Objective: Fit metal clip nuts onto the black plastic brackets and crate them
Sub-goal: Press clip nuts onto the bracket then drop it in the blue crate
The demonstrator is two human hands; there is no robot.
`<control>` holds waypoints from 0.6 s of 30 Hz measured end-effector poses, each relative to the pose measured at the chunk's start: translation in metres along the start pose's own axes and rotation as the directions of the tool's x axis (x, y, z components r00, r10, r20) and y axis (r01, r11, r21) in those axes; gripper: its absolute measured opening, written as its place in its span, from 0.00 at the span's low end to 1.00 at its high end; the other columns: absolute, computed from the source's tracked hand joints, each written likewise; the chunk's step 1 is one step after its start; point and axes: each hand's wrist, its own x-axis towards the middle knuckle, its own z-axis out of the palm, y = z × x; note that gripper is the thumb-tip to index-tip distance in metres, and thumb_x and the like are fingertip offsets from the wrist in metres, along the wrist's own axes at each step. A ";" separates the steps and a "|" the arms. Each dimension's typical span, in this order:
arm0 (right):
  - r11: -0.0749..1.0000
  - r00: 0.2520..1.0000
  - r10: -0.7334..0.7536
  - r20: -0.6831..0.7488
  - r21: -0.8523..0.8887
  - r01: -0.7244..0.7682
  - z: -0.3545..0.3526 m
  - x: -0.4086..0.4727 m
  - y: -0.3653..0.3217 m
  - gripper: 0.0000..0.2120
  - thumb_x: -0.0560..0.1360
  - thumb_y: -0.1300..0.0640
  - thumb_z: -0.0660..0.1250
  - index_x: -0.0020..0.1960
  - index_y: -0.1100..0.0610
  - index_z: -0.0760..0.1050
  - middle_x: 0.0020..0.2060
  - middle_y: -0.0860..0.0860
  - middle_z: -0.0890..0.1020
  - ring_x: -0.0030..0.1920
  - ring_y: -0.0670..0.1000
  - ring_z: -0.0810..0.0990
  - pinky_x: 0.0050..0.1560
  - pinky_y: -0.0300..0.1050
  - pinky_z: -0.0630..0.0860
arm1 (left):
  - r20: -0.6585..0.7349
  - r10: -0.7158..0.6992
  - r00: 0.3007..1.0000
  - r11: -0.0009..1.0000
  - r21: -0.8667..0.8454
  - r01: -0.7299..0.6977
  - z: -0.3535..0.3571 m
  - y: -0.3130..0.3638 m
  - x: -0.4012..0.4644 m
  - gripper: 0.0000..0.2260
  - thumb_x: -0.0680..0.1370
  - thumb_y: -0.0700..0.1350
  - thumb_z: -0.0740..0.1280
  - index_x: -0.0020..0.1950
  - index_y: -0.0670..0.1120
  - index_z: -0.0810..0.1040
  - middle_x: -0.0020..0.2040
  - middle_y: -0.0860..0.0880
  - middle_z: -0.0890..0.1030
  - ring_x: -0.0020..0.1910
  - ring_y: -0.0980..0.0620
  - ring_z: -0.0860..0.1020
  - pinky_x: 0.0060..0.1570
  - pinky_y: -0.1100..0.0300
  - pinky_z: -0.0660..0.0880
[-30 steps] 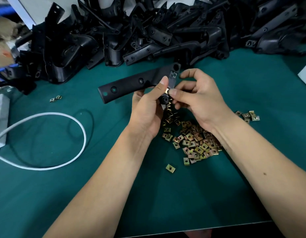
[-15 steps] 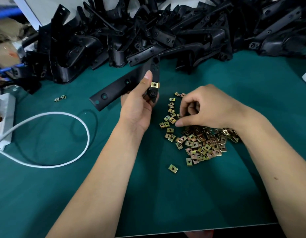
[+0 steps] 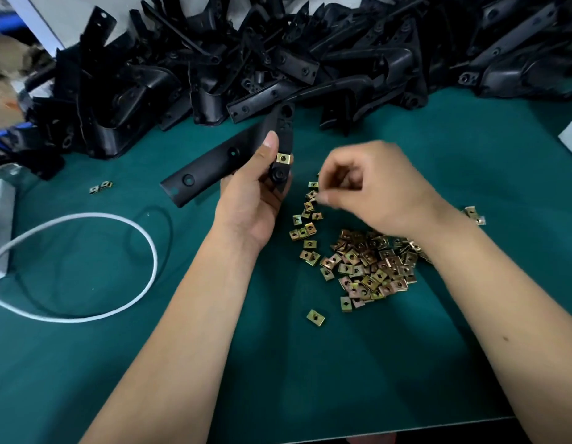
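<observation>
Now, with the left hand (image 3: 256, 200) gripping the bracket (image 3: 227, 158) above the desk's (image 3: 118, 363) middle, one nut (image 3: 282, 158) already seated, the right hand (image 3: 371, 187), fingers curled over the loose nuts (image 3: 368, 261), seemingly pinching one though blur hides it, should take just one, open side toward the bracket's edge.

Two bare forearms enter from bottom edge; no sleeves, gloves, rings or watch in view; left hand (image 3: 252, 200) with short trimmed thumbnail; right hand (image 3: 377, 187) motion-blurred at fingertips; small dark mole on right forearm (image 3: 506, 338) near wrist side.
</observation>
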 end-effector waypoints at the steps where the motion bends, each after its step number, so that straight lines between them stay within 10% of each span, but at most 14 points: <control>1: 0.982 0.996 0.028 -0.087 0.188 -0.011 0.000 0.001 0.000 0.05 0.73 0.65 0.77 0.44 0.59 0.82 0.34 0.51 0.85 0.35 0.47 0.84 0.39 0.36 0.79 | 0.008 -0.003 1.000 1.000 0.018 0.003 0.001 0.000 -0.001 0.15 0.75 0.44 0.76 0.60 0.45 0.78 0.38 0.52 0.83 0.37 0.56 0.82 0.37 0.64 0.78; 5: 0.734 0.950 0.233 -0.210 0.679 -0.030 0.003 0.001 -0.001 0.06 0.75 0.71 0.73 0.50 0.65 0.81 0.39 0.57 0.85 0.39 0.55 0.86 0.43 0.43 0.82 | 0.114 0.002 0.993 0.993 0.114 -0.015 0.003 -0.001 -0.008 0.21 0.69 0.46 0.77 0.59 0.44 0.80 0.42 0.52 0.85 0.39 0.56 0.83 0.38 0.63 0.79; 9: 0.668 0.918 0.318 -0.235 0.743 -0.042 0.007 0.002 -0.003 0.08 0.76 0.71 0.71 0.46 0.59 0.78 0.37 0.55 0.81 0.35 0.49 0.81 0.39 0.41 0.78 | 0.215 -0.004 0.977 0.991 0.129 -0.024 0.003 -0.005 -0.013 0.07 0.70 0.45 0.76 0.46 0.46 0.87 0.44 0.49 0.87 0.41 0.54 0.86 0.37 0.63 0.80; 18: 0.440 0.885 0.412 -0.218 0.898 0.016 0.011 0.002 -0.007 0.11 0.74 0.70 0.74 0.47 0.59 0.74 0.33 0.51 0.82 0.34 0.49 0.82 0.38 0.40 0.79 | 0.279 0.016 0.960 0.989 0.139 -0.056 0.006 -0.012 -0.014 0.16 0.72 0.44 0.76 0.59 0.44 0.82 0.51 0.47 0.87 0.49 0.51 0.86 0.47 0.58 0.82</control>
